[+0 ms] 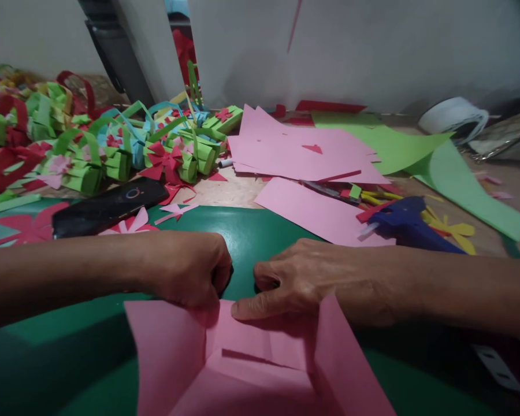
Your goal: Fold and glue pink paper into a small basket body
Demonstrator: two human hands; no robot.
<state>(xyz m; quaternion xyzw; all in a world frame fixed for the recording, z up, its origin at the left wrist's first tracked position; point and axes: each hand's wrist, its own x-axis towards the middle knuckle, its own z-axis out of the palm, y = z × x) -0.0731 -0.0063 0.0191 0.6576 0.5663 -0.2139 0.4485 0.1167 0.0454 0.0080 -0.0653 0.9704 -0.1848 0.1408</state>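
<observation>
A pink sheet of paper (pixel 260 388), creased and folded up into an open box-like shape, lies in front of me with its left and right flaps standing up. My left hand (pixel 195 268) is closed at the far left corner of it, thumb down against the paper and fingers curled. On the same far edge my right hand (pixel 294 283) pinches the paper, its thumb laid flat on the inner face and its fingers curled behind. A narrow folded strip shows inside the shape. The fingertips behind the edge are hidden.
Green table surface (pixel 39 358) lies beneath. Beyond are a black phone (pixel 112 205), small green paper baskets (pixel 82 167) with flowers, stacked pink sheets (pixel 294 153), green sheets (pixel 372 138), a blue glue gun (pixel 401 222) and a white roll (pixel 453 118). A white wall stands behind.
</observation>
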